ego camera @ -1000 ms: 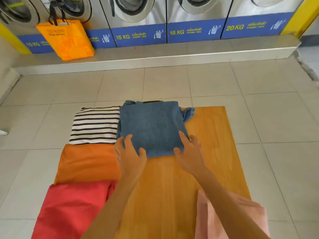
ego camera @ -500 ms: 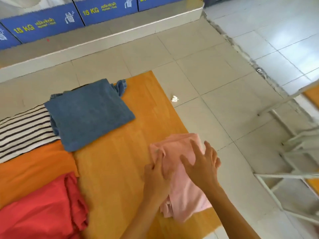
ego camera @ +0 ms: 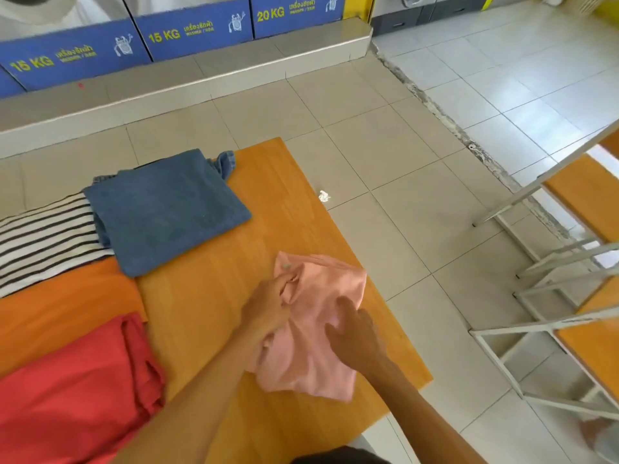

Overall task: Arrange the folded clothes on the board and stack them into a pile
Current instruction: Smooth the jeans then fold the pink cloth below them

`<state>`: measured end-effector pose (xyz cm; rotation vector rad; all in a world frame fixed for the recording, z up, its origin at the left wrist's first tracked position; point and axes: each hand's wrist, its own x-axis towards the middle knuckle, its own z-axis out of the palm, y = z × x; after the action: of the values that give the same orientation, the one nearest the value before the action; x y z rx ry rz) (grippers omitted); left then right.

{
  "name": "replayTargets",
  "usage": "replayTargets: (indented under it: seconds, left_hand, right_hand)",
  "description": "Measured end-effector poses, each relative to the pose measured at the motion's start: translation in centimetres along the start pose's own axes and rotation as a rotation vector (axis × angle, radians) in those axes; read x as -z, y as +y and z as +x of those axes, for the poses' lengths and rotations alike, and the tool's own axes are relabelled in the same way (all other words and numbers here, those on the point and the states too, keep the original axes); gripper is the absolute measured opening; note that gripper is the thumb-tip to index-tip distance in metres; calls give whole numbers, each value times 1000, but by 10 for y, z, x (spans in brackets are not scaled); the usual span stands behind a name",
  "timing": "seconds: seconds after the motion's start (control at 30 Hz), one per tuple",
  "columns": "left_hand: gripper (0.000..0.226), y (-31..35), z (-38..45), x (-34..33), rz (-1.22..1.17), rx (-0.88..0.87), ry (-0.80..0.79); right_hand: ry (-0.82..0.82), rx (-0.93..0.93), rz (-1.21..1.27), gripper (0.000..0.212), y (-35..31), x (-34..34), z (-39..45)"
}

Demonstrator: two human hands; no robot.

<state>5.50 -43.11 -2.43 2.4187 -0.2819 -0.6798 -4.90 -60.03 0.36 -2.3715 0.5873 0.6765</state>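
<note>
A wooden board (ego camera: 294, 209) lies on the tiled floor. On it rest a folded blue denim piece (ego camera: 164, 209), a striped black-and-white garment (ego camera: 43, 239), an orange garment (ego camera: 63, 313) and a red garment (ego camera: 70, 393). A rumpled pink garment (ego camera: 318, 333) sits near the board's right edge. My left hand (ego camera: 271, 306) pinches the pink cloth at its left side. My right hand (ego camera: 356, 336) presses flat on the pink cloth's right half, fingers spread.
A raised step (ego camera: 201, 82) with blue 15 KG and 20 KG machine panels runs along the back. White metal table frames (ego camera: 549, 286) with orange tops stand to the right. A small white scrap (ego camera: 324, 195) lies on the tiles beside the board.
Both hands left the blue denim piece and went to the pink garment at the right. The left hand now pinches it, and the cloth has become more rumpled.
</note>
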Motion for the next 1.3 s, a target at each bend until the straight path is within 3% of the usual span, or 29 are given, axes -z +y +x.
replayTargets:
  seconds: [0.1,0.2,0.33,0.4,0.6,0.87,0.97,1.3]
  left_hand:
    - [80,-24,3,36,299,-57,-35]
    - [66,-36,-12,54,359,-95,53]
    - [52,-52,-58,45,57,33,430]
    - [55,-61,-85,31,-105,173,509]
    - [72,-67,-135,-20,-538,461,486]
    - [74,-77,-110,-14,-762,402,384]
    - [70,-91,-109,7,-720,355,366]
    - [53,-122,-90,95,-349,192,560]
  right_hand:
    - [-255,107,-83,51,-8,-1,-13]
    - [-109,185,-137,48,-22,-2,-14]
    - [37,229,-251,69,-41,-14,7]
    - [49,220,-283,81,-43,-24,21]
    - [151,221,-219,87,-43,-40,53]
    - [-88,320,14,61,-38,-47,55]
    - [-140,375,-36,45,-37,-47,56]
    - [-3,600,78,40,-143,-37,74]
